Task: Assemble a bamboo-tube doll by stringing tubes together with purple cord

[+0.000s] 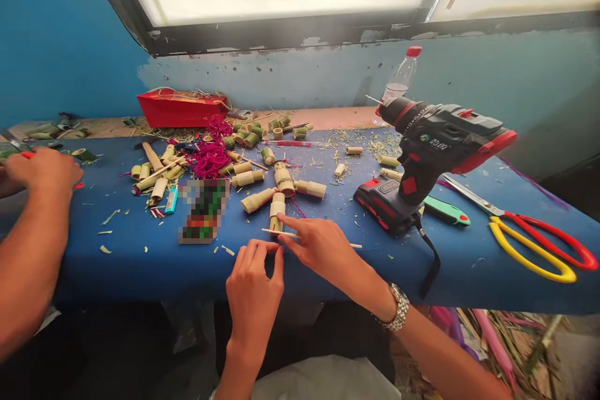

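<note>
My right hand (315, 249) pinches a thin bamboo stick (323, 239) over the blue table (117, 275), with its index finger reaching toward a short bamboo tube (277, 212). My left hand (255, 287) sits just below the stick, fingers curled, and whatever lies between them is hidden. Further bamboo tubes (257, 200) (309, 189) lie joined by red string just beyond my fingers. A silver wristwatch (398, 307) circles my right wrist.
A cordless drill (422, 156) stands to the right, near red-and-yellow scissors (539, 247) and a green-handled tool (445, 210). Magenta string (210, 159), a pixelated object (204, 211), a red box (180, 109) and shavings occupy the table. A co-worker's hand (44, 172) rests at left.
</note>
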### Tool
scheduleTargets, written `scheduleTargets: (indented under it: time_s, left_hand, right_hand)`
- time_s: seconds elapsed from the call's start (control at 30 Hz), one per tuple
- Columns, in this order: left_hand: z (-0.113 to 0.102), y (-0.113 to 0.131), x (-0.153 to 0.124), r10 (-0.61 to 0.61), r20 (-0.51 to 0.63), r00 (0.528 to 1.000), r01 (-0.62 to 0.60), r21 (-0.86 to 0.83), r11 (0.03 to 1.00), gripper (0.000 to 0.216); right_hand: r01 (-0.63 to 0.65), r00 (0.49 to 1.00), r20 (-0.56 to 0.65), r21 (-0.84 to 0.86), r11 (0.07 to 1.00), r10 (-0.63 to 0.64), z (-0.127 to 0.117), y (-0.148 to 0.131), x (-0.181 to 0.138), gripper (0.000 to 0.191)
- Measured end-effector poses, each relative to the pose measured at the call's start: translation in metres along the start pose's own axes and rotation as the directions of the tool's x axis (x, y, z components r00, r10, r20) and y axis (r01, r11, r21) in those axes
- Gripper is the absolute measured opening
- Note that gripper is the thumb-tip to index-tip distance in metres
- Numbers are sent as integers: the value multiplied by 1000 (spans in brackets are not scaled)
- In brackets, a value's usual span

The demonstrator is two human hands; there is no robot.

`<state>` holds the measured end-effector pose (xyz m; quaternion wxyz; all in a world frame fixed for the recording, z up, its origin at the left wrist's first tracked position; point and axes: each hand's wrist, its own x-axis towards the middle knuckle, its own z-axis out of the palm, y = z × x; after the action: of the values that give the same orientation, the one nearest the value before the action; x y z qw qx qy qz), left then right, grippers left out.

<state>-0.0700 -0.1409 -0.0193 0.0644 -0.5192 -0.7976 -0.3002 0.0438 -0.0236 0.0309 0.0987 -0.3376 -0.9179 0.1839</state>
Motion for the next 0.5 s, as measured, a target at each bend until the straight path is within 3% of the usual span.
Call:
scheduleTargets:
  time_s: [0.13,0.27,0.37,0.5]
  left_hand:
    - [2,1,-5,21,44,999,-16,-102,995,16]
    - [3,2,-6,22,48,999,-16,-138,990,20]
    - [1,3,-6,-5,76,997,18,-174,985,20]
    - [-2,7,-5,-106,278,955,191,-298,935,24]
  right_hand:
    - [-53,998,-29,-17,998,52,2,-8,5,41]
    - [-51,997,51,-142,989,58,4,-13,10,60]
    - [-51,996,66,-166,985,63,8,-14,12,57]
    - [-65,996,59,-137,988,73,10,-12,11,58]
